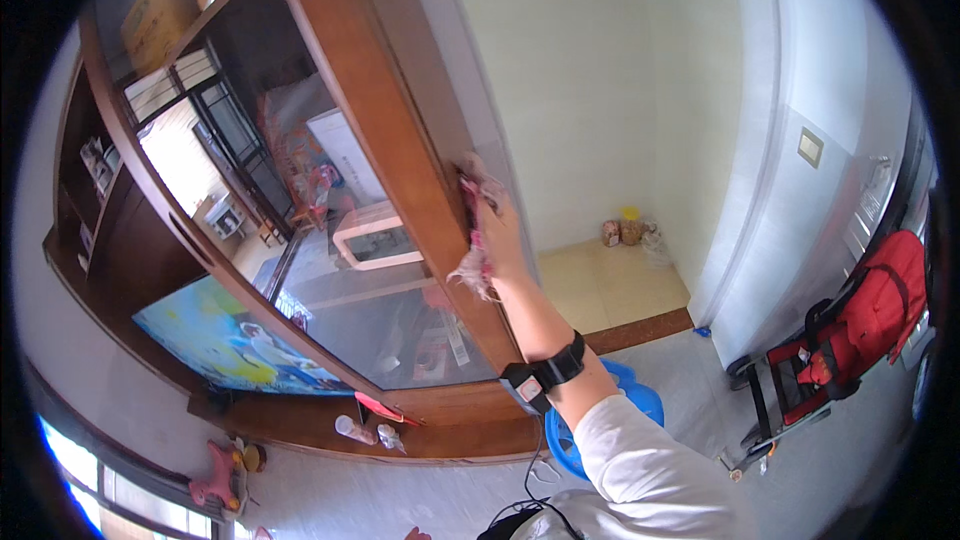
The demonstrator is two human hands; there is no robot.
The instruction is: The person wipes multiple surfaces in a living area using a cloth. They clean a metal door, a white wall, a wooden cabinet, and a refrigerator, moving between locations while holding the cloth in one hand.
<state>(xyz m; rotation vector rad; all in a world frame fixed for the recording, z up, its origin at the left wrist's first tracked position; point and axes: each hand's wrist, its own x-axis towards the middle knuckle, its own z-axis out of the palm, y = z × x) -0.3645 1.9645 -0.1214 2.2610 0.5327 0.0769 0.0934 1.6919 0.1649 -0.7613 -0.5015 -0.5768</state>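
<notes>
My right hand holds a frayed pink and greyish cloth. It presses the cloth against the side of a brown wooden frame post of a tall cabinet. Glass fills the cabinet's sliding door, and a room with a pale stool is mirrored in it. A black strap with a small device sits on my right forearm, and a cable hangs from it. Of my left hand, only a small part shows at the bottom edge, too little to judge its grip.
A blue plastic stool stands partly behind my right arm. To the right is a folded red stroller. A jar and a small packet lie on the cabinet's ledge, below a colourful picture. Bagged goods sit in the alcove.
</notes>
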